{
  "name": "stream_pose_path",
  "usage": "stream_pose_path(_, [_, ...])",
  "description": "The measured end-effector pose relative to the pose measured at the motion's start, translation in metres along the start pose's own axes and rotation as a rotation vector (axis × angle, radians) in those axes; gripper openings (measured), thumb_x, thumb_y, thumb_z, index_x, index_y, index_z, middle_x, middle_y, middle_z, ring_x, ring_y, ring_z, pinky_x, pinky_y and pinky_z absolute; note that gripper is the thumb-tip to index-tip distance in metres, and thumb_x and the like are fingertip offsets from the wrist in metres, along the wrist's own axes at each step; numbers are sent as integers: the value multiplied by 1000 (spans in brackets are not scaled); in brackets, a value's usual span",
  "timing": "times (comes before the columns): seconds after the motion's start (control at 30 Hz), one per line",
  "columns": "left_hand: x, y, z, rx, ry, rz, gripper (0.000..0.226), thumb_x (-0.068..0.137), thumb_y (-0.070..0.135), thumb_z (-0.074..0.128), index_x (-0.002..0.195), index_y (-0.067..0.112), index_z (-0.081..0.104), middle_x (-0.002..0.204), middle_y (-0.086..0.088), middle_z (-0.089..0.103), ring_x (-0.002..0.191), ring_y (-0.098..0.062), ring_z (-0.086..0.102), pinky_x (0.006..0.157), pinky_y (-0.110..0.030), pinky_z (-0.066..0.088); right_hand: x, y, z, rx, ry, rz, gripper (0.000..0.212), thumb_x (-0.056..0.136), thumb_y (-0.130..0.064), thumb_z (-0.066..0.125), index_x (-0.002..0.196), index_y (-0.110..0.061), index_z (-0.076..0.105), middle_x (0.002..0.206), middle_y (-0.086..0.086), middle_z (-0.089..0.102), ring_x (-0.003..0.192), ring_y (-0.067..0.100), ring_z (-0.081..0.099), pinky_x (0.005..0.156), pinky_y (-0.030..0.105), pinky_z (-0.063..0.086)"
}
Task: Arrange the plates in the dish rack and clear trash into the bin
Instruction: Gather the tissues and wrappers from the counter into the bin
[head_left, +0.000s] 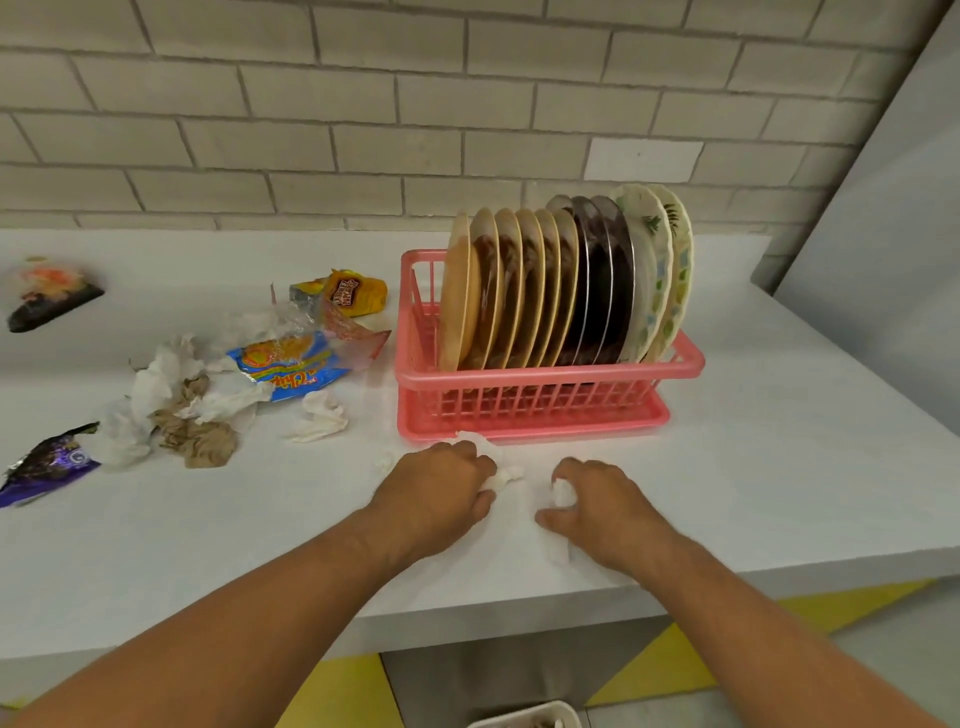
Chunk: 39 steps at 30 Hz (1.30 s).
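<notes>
Head view: plates (566, 280) stand on edge in a row inside a pink dish rack (545, 408) on a white counter (779, 441). Just in front of the rack, the left hand (441, 486) curls its fingers around a crumpled white tissue (506, 475), and the right hand (602, 501) clutches another tissue wad (562, 491). Left of the rack lie snack wrappers (291, 364) and crumpled napkins (171, 410).

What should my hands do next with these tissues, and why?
Probably carry both tissue wads down to what looks like the bin below the counter edge and let go. The left hand and right hand each grip one, the plates already stand in the rack, and wrappers lie to the left.
</notes>
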<state>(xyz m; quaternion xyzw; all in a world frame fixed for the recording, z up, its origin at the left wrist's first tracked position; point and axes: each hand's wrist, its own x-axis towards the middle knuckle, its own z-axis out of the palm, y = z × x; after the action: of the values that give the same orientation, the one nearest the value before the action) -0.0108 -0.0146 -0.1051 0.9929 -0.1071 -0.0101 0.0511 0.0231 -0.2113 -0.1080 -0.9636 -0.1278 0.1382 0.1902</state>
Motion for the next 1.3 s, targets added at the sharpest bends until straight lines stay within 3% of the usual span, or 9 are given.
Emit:
stream_pose_path(0.27, [14, 15, 21, 226, 27, -18, 33, 95, 21, 50, 128, 19, 53, 121, -7, 55, 104, -26, 53, 87, -37, 45, -2, 17, -8, 32, 24, -39, 6, 97, -15, 44, 95, -21, 43, 96, -1, 55, 83, 14, 54, 66, 25, 42])
stream_pose_path(0.43, [5, 15, 24, 128, 33, 54, 33, 98, 25, 49, 130, 20, 51, 128, -4, 49, 109, -23, 49, 89, -35, 45, 0, 25, -11, 242, 30, -56, 40, 89, 6, 39, 102, -28, 53, 98, -3, 61, 85, 16, 59, 71, 26, 52])
stream_pose_path(0.57, [-5, 18, 5, -129, 29, -49, 33, 102, 27, 37, 134, 22, 43, 134, -2, 52, 116, -20, 51, 97, -31, 43, 2, 19, -12, 338, 83, -45, 10, 98, -21, 53, 102, -30, 56, 99, -3, 61, 82, 15, 58, 65, 22, 42])
stream_pose_path(0.63, [-10, 11, -5, -198, 90, -72, 39, 100, 18, 39, 138, 25, 39, 139, 1, 47, 120, -19, 49, 99, -30, 41, 3, 13, -15, 348, 83, -43, 22, 90, -47, 61, 101, -29, 57, 93, -10, 59, 85, 12, 58, 63, 20, 40])
stream_pose_path(0.73, [-19, -10, -18, -289, 131, -112, 43, 98, 15, 38, 139, 29, 43, 137, 3, 42, 121, -19, 47, 102, -30, 39, 8, 5, -11, 331, 66, -67, 17, 87, -36, 69, 83, -24, 59, 84, -11, 60, 76, 8, 57, 57, 16, 37])
stream_pose_path(0.83, [-29, -32, -24, -348, 148, -249, 29, 98, 22, 41, 123, 24, 55, 113, -1, 47, 105, -19, 52, 90, -29, 42, 14, -3, -5, 296, 57, -93, 8, 92, -19, 62, 91, -23, 55, 88, -4, 61, 77, 15, 61, 60, 17, 44])
stream_pose_path(1.0, [-41, -54, -24, -257, 246, -463, 26, 93, 45, 51, 93, 19, 57, 91, 0, 53, 83, -18, 50, 68, -29, 34, 20, -28, 0, 249, 107, -161, 13, 99, -33, 52, 87, -31, 45, 84, -10, 55, 76, 10, 54, 57, 22, 41])
stream_pose_path(1.17, [-47, -67, -14, -247, 232, -443, 26, 97, 20, 43, 113, 16, 64, 111, -2, 66, 104, -23, 59, 84, -30, 43, 31, -60, 9, 54, 159, -116, 48, 84, -65, 56, 112, -27, 51, 104, -6, 59, 94, 20, 60, 71, 29, 42])
stream_pose_path(1.3, [-51, -75, -10, -251, 208, -403, 32, 97, 17, 43, 123, 22, 62, 122, 2, 64, 113, -17, 57, 94, -27, 42, 37, -64, 29, -29, 125, -63, 35, 94, -48, 51, 119, -25, 56, 116, 0, 63, 103, 26, 60, 79, 33, 45])
